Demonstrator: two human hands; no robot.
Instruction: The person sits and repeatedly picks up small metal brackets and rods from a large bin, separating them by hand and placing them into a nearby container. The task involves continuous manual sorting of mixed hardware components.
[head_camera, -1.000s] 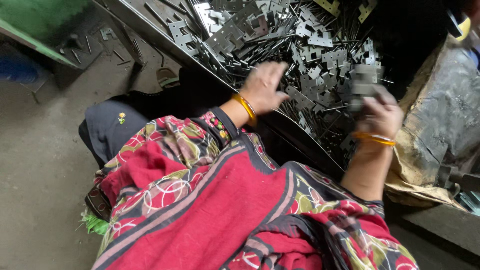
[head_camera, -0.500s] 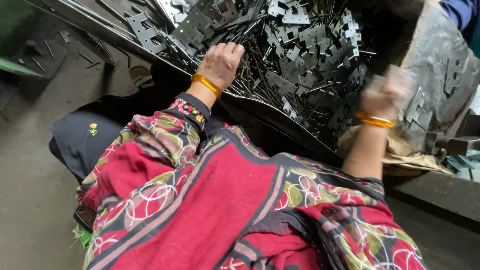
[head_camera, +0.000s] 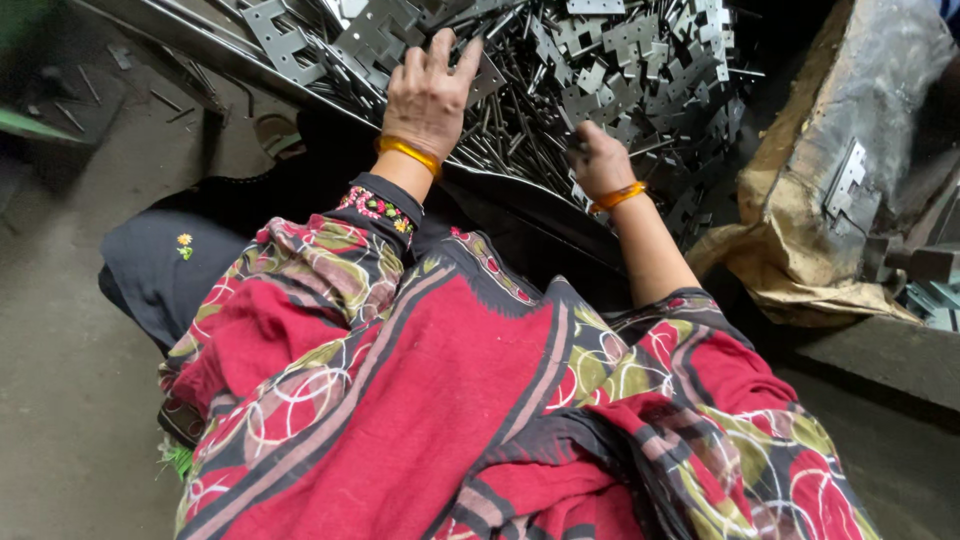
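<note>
Head view: left hand (head_camera: 428, 92) at twelve o'clock lies flat on the heap of plates (head_camera: 600, 70), fingers (head_camera: 440, 50) spread wide, pressing down, gripping nothing. Right hand (head_camera: 598, 160) at one o'clock sits knuckles-up at the heap's near edge, fingers curled under into the metal; whether they've got a plate, I cannot tell. The heap fills a sloping tray (head_camera: 200, 35) from eleven to one. A loose hinge plate (head_camera: 845, 180) rests on a sack (head_camera: 850, 120) at three o'clock. Red patterned cloth (head_camera: 420, 400) covers the lap below. Risk, I'd judge: stamped edges and thin rods against bare skin, so a quick rake could cut a palm, and tangled plates could slide off the tray's lower rim.
</note>
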